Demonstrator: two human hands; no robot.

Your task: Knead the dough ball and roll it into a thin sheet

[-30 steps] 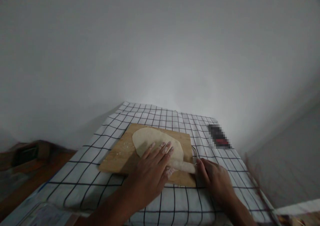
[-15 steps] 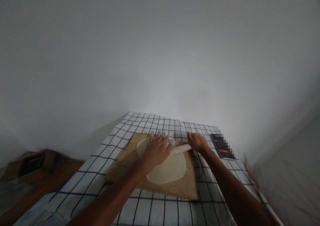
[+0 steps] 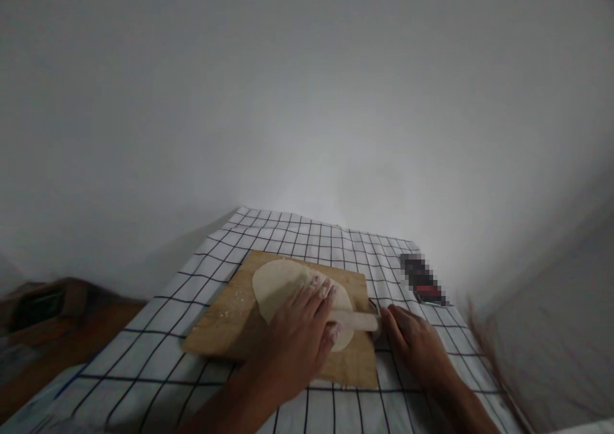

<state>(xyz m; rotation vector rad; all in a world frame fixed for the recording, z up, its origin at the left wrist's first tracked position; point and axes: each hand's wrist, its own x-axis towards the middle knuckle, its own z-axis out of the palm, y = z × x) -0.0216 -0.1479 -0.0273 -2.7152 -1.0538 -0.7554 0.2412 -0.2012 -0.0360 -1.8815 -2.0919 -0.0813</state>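
Note:
A flat sheet of pale dough lies on a wooden board. Across its right part runs a rolling pin, whose left portion disappears beneath my left hand. That hand is open, its floury fingers stretched out over the pin and dough. My right hand is closed at the pin's right end, just off the board's right edge. The handle itself is hidden by the fingers.
A white cloth with black grid lines covers the table. A dark, partly pixelated flat item lies at the right edge. Cardboard boxes stand low at the left. A pale wall rises behind.
Both hands and the rolling pin have come closer to me over the dough, from its far part toward its near part. The view has shifted slightly.

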